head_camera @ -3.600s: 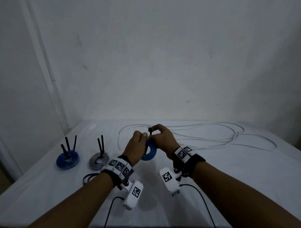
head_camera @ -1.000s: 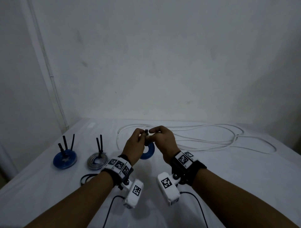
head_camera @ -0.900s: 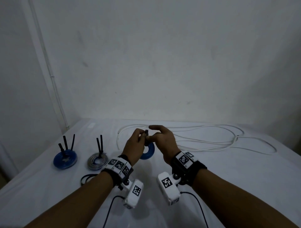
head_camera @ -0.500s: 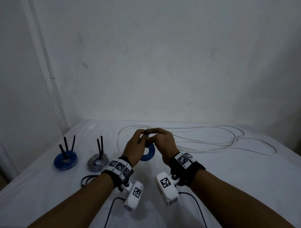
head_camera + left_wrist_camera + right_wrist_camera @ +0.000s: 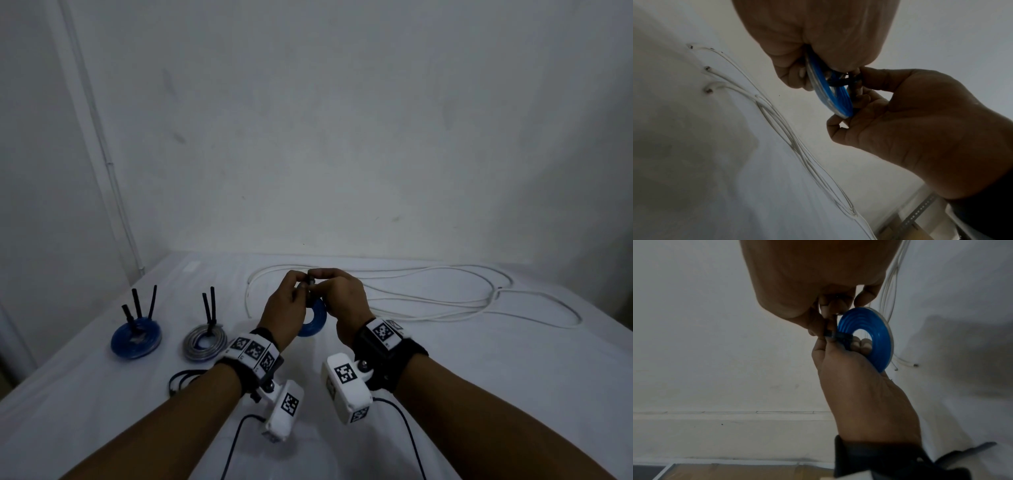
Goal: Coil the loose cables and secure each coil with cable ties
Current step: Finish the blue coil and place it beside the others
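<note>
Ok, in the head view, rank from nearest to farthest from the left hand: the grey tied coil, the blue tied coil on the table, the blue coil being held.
1. Blue coil being held: in the left hand.
2. Grey tied coil: on the table, to its left.
3. Blue tied coil on the table: farther left.

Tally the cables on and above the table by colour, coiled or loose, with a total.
Blue coils: 2, one held up by the left hand and right hand at, one lying at
Grey coils: 1
White loose cable bundles: 1
Dark loose cables: 1
Total: 5
</note>
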